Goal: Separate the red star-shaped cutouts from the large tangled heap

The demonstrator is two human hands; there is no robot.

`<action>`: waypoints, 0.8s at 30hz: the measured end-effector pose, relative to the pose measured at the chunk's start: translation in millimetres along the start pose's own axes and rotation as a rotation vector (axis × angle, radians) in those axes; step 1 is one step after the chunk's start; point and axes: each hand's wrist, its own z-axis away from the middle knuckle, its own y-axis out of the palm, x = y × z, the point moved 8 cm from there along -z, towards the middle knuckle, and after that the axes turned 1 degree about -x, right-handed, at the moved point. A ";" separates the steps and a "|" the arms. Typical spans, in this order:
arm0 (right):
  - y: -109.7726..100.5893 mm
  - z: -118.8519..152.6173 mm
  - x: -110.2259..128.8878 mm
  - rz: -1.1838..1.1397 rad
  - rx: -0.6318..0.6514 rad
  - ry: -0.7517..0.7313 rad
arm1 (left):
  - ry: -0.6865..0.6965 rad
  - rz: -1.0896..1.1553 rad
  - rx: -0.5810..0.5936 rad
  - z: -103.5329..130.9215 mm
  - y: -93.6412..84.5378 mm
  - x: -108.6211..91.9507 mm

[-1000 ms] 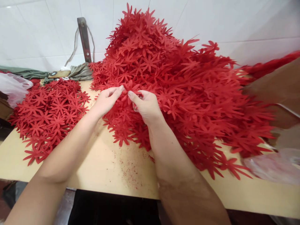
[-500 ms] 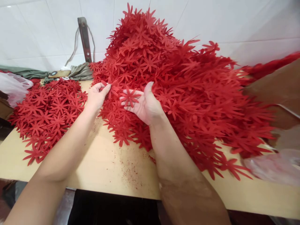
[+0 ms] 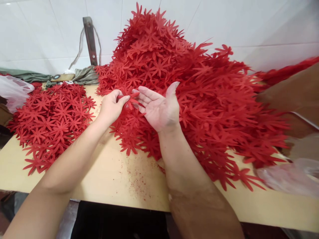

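Between thumb and fingers, my left hand (image 3: 113, 104) pinches a red flower-shaped petal piece (image 3: 131, 102) with long narrow petals. Close beside it, my right hand (image 3: 159, 108) is turned palm up, its fingers stretched out and thumb raised. Its fingertips reach the right edge of the petal piece; whether they bear any of its weight I cannot tell. The palm itself is bare. Behind and around both hands rises a large heap of the same red petal pieces (image 3: 154, 49). A lower pile of them (image 3: 59, 116) lies to the left of my left forearm.
The pale tabletop (image 3: 104, 179) carries red specks near its front. An upright metal bar (image 3: 89, 39) stands against the white tiled wall (image 3: 50, 30). Grey cloth (image 3: 87, 75) lies at the back, with plastic bags (image 3: 17, 89) at left and brown paper (image 3: 294, 96) at right.
My left hand has moved right, bringing its petal piece to my right fingertips. The piece that lay across my right fingers no longer shows on them. My right hand has shifted slightly right.
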 end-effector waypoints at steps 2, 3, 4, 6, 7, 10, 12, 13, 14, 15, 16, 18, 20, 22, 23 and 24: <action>-1.0 0.3 1.3 0.003 -0.012 -0.004 | -0.002 -0.044 0.012 3.8 3.6 -3.1; -1.3 0.1 0.6 -0.003 -0.020 0.001 | -0.004 -0.063 0.007 5.4 4.2 -4.4; -1.3 -0.2 -1.0 -0.011 -0.030 0.008 | -0.011 -0.078 0.000 6.8 4.4 -5.0; 0.5 -1.1 -6.5 -0.019 -0.041 0.022 | -0.033 -0.110 -0.002 9.0 5.7 -3.8; 2.7 -1.5 -9.7 -0.015 -0.038 0.026 | -0.043 -0.124 0.009 9.7 7.4 -2.4; 10.8 -2.1 -18.4 -0.003 -0.011 0.028 | -0.037 -0.137 0.049 10.4 14.0 1.2; 13.5 -2.2 -21.0 -0.011 0.002 0.016 | -0.003 -0.077 0.085 10.3 19.2 0.2; 13.4 -2.4 -21.0 -0.016 0.002 0.005 | 0.009 -0.025 0.120 10.5 22.8 -1.0; 12.1 -2.7 -20.6 -0.020 -0.001 -0.006 | 0.016 0.033 0.164 11.1 26.8 -2.7; 10.1 -3.0 -20.0 -0.024 -0.007 -0.016 | 0.020 0.087 0.211 12.1 30.8 -4.9; 7.7 -3.3 -19.6 -0.028 -0.015 -0.024 | 0.017 0.129 0.247 13.2 33.9 -6.8; 3.7 -4.0 -19.2 -0.030 -0.022 -0.035 | -0.008 0.165 0.259 14.7 35.2 -8.1; 1.9 -4.6 -18.6 0.007 -0.028 -0.061 | -0.036 0.143 0.201 15.0 30.9 -5.9; -0.8 -4.8 -16.3 0.097 -0.076 -0.115 | -0.053 0.089 0.139 15.1 25.7 -2.0; -2.9 -4.7 -14.6 0.152 -0.119 -0.149 | -0.055 0.066 0.126 15.2 24.2 -0.1; -5.4 -4.5 -12.6 0.207 -0.165 -0.185 | -0.054 0.051 0.128 15.3 23.7 1.7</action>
